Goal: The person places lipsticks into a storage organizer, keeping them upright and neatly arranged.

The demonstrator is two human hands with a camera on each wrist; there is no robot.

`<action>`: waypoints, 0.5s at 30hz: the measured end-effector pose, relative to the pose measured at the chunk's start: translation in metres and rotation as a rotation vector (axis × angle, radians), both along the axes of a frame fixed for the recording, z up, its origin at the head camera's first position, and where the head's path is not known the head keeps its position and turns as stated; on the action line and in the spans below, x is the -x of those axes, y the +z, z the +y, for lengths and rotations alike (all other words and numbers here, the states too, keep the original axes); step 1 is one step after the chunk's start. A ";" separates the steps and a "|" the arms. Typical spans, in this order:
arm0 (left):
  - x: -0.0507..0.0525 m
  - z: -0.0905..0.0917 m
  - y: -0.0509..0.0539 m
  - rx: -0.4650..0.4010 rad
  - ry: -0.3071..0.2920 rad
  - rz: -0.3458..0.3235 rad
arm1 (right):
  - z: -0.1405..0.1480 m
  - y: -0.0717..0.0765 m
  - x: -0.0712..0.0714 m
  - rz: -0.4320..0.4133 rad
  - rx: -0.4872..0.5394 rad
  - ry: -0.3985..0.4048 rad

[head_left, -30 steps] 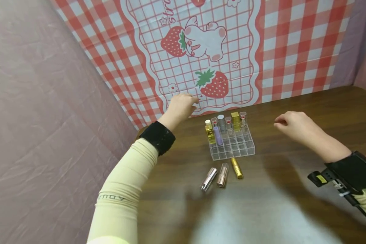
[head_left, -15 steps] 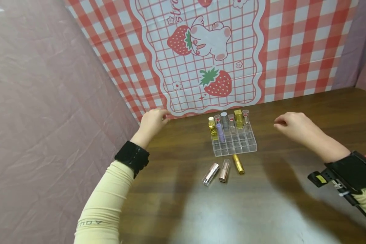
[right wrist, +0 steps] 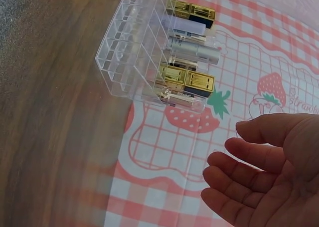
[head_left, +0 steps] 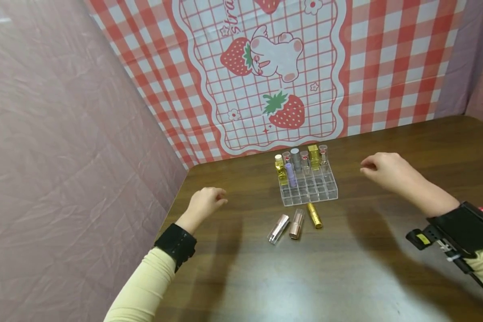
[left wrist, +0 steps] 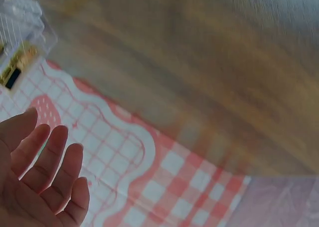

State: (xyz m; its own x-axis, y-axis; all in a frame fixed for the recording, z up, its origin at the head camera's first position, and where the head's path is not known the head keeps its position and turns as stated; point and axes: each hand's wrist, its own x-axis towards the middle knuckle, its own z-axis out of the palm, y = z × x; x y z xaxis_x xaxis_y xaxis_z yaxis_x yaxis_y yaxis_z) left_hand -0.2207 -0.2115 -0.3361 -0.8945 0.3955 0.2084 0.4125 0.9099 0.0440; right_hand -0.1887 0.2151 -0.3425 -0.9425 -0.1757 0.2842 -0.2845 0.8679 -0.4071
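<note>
My left hand hovers over the table left of the clear lipstick organizer, its fingers loosely bent and holding nothing. In the left wrist view that hand shows an empty palm. To the organizer's right, my right hand hangs with relaxed fingers and nothing in them, as the right wrist view of the hand confirms. Upright in the organizer stand a purple lipstick tube, a grey tube, a gold lipstick and several others. In front lie a gold tube and two rose-gold lipsticks.
The wooden table runs back to a red-and-white checked strawberry cloth. A pink curtain hangs along the left side. Black bands circle both wrists.
My left hand has moved left away from the organizer, then come down and nearer over the table. The right hand has stayed almost still. The lipsticks keep their places.
</note>
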 end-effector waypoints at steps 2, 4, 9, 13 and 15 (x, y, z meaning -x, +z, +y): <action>-0.003 0.005 -0.008 -0.017 -0.018 -0.025 | 0.001 -0.001 -0.001 0.001 -0.003 -0.003; -0.007 0.011 -0.015 -0.025 -0.038 -0.047 | 0.002 -0.001 -0.002 0.001 -0.005 -0.002; -0.018 0.027 -0.032 -0.009 -0.093 -0.092 | 0.003 -0.003 -0.002 -0.008 -0.006 0.008; -0.024 0.040 -0.040 0.002 -0.135 -0.123 | 0.003 -0.004 -0.002 -0.022 0.002 0.006; -0.026 0.046 -0.041 0.000 -0.146 -0.134 | 0.004 -0.004 -0.002 -0.018 0.002 0.004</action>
